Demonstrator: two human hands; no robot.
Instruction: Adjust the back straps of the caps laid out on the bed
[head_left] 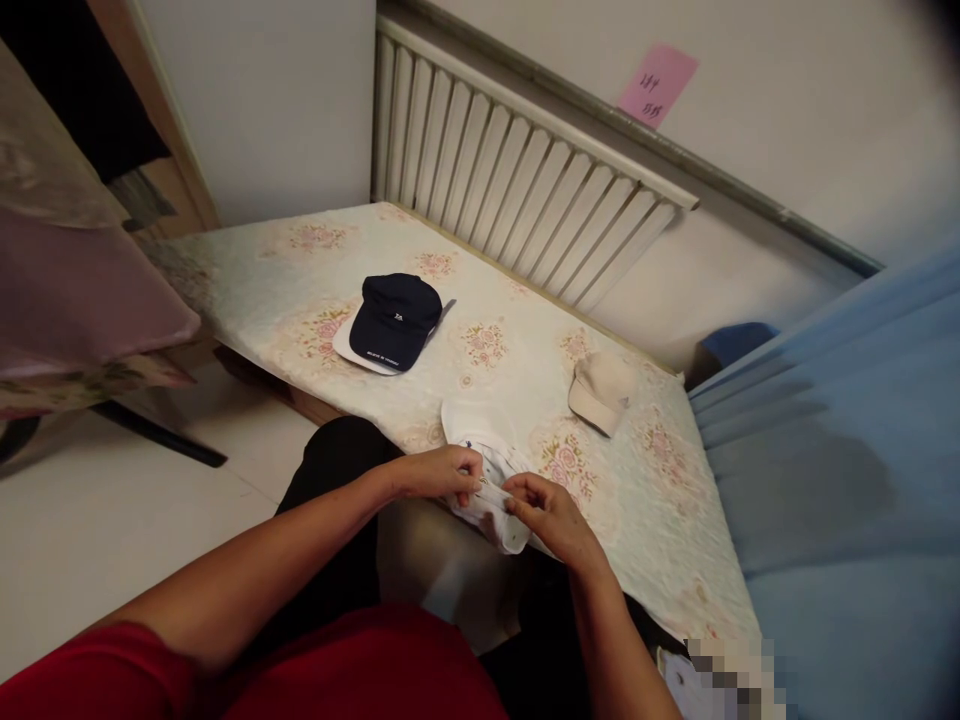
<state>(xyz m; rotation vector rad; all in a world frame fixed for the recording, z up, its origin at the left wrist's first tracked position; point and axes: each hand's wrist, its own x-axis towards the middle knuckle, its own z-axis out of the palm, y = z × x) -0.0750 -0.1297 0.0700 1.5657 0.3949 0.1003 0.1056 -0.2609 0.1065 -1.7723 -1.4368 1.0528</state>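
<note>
A white cap rests at the near edge of the flowered table cover, its brim pointing away from me and its back strap toward me. My left hand pinches the strap close to a small metal buckle. On the other side of the opening, my right hand grips the strap between thumb and fingers. Further off to the left lies a dark navy cap with white lettering, over a white brim. A beige cap sits to the right, beyond my right hand.
The flowered cover spreads across the surface before me. A white radiator runs along the wall behind it, and a blue curtain hangs at the right. A pink paper is on the wall. Cloth-draped furniture stands left.
</note>
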